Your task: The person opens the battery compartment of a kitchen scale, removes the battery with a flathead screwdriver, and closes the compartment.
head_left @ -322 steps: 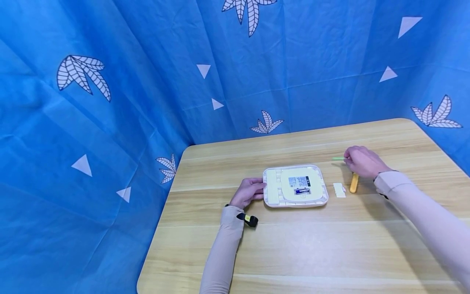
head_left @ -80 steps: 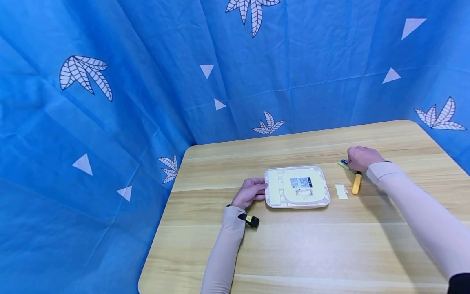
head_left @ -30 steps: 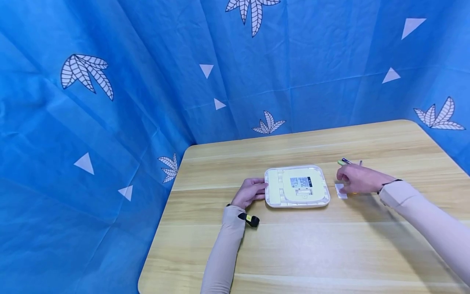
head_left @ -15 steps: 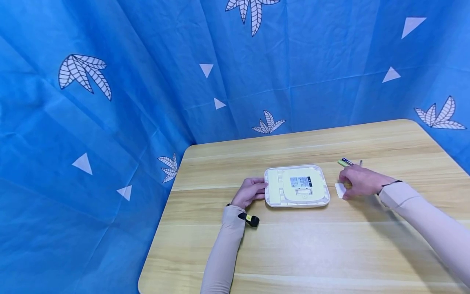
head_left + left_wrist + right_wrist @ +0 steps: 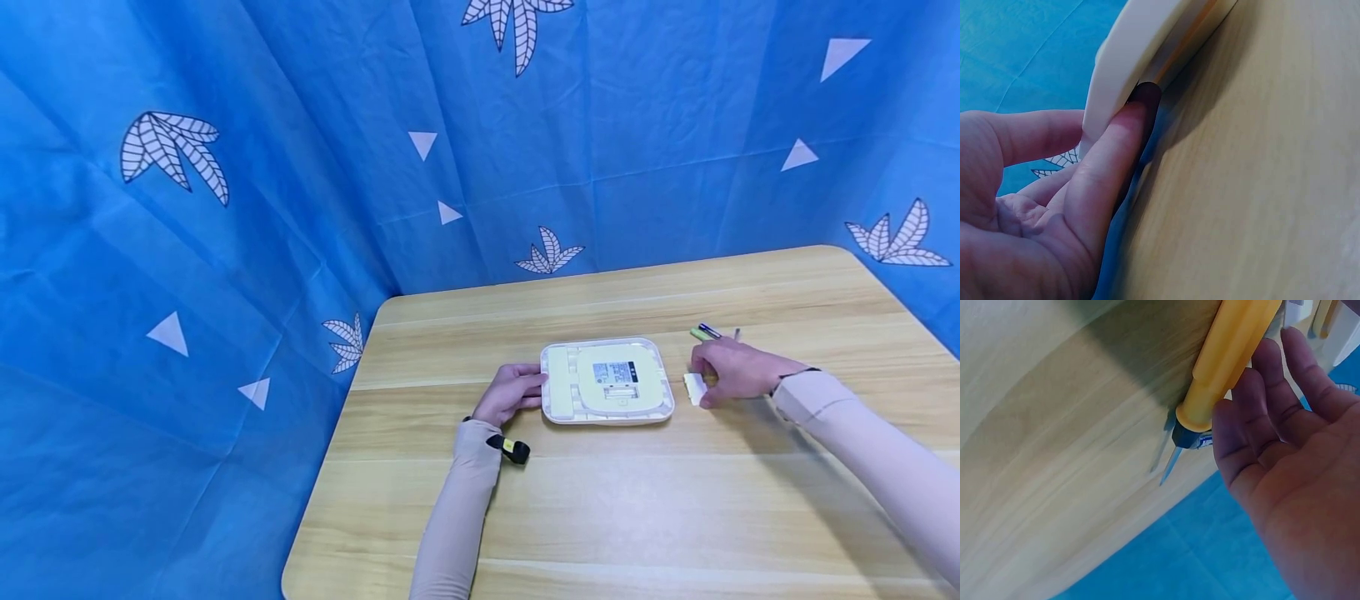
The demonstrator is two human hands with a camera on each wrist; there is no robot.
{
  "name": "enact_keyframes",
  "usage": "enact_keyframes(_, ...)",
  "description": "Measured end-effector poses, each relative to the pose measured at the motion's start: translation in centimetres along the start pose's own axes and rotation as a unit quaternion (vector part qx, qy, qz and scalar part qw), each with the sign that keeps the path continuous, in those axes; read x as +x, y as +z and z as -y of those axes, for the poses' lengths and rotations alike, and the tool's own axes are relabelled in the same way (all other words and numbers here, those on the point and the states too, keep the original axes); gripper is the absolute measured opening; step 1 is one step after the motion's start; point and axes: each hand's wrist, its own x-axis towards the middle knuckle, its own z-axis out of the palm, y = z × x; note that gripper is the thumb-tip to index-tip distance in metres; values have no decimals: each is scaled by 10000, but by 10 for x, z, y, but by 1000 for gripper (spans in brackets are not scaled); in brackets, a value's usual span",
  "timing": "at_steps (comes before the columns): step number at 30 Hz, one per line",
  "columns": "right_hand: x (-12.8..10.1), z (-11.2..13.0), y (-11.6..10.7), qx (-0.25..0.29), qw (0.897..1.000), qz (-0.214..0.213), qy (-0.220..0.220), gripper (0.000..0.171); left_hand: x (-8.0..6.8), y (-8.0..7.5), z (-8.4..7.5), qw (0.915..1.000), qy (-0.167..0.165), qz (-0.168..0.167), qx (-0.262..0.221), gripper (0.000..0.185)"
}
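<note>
A flat white device point(image 5: 618, 408), maybe a kitchen scale, lies underside up with a label and a bare battery slot showing. My left hand point(image 5: 510, 393) grips its left edge, thumb on one face and a finger on the other, as the left wrist view point(image 5: 1054, 200) shows. To its right, my right hand point(image 5: 738, 367) pinches a small white battery cover point(image 5: 694, 390), tilted off the table. Beneath that hand lies a screwdriver with a yellow handle point(image 5: 1225, 359). Only its shaft tip point(image 5: 737, 333) shows in the head view.
A blue battery point(image 5: 709, 330) and a slim green stick point(image 5: 700, 335), likely a battery too, lie just behind the right hand. The wooden table point(image 5: 600, 508) meets blue curtains point(image 5: 480, 150) at the back and left. A black strap point(image 5: 510, 448) sits at the left wrist.
The blue battery went from the slot to beside the green stick. My right hand then came forward, over the screwdriver, and took hold of the battery cover. My left hand stays put.
</note>
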Motion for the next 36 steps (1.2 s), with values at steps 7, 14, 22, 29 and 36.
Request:
enact_keyframes(7,-1,1,2,508,9987,-12,-42,44,-1,0,0,10000,23,14,-12,42)
enact_keyframes(14,-1,2,1,1224,9924,53,-113,39,-1,0,0,10000,38,42,4,42)
enact_keyframes(22,0,0,0,1736,9848,-31,-53,32,0,-1,2,10000,2,27,-18,43)
enact_keyframes(29,-2,-3,2,1943,9807,-69,186,26,0,0,2,10000,37,28,-15,42)
enact_keyframes(36,-4,1,-4,1970,9798,-210,281,20,0,0,1,10000,18,-22,-9,42)
